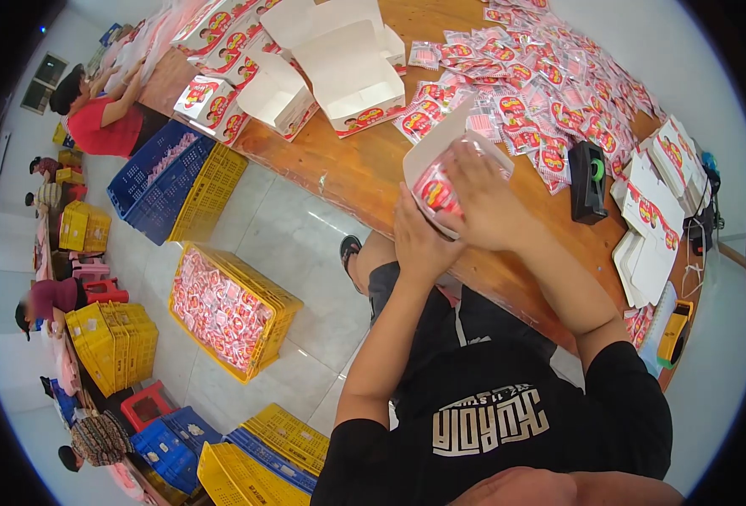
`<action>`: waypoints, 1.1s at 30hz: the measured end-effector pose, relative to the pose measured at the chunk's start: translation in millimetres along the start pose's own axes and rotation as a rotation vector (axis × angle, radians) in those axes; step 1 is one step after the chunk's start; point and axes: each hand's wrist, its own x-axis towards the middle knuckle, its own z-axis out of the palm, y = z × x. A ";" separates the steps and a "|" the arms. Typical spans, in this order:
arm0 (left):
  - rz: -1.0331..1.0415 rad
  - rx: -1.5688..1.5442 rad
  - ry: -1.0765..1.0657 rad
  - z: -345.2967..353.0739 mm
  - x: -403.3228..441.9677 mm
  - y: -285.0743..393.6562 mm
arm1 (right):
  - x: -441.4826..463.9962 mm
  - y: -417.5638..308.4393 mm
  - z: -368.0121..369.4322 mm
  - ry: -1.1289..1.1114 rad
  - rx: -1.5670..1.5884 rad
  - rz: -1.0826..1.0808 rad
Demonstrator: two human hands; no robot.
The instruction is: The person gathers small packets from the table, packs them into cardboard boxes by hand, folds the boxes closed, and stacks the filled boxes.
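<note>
My left hand (417, 234) is wrapped around the near left side of an open white cardboard box (432, 152), its flap raised, at the table's front edge. My right hand (484, 196) reaches over the box's opening, fingers curled against small red-and-white plastic packets (437, 192) inside. Part of the contents is hidden under that hand. Just beyond the box lies a big heap of the same packets (559, 93). A black tape dispenser (588, 181) with green tape stands right of my right hand.
Open boxes (348, 76) and closed printed boxes (213, 101) stand on the wooden table's (339, 173) left part. Flat cartons (647, 228) are stacked at right. A yellow crate (263, 337) full of packets sits on the floor. Other people (107, 122) work at left.
</note>
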 end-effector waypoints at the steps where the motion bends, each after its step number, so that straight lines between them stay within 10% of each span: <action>1: 0.029 0.048 0.045 3.2 0.0 -2.4 | -0.5 -2.3 2.4 -0.016 -0.067 -0.017; 10: 0.014 0.064 -0.019 -5.9 2.4 2.4 | -4.0 21.9 -21.3 -0.092 0.202 -0.083; 13: -0.049 -0.078 -0.180 -20.3 4.2 -3.7 | -17.5 33.2 -27.7 0.205 0.537 0.130; 22: 0.342 0.076 -0.167 -63.7 10.0 19.3 | -7.3 12.9 -22.9 0.113 0.097 0.216; 33: 0.302 0.495 -0.525 -62.0 37.0 55.5 | -16.0 25.0 -23.2 0.317 0.035 0.259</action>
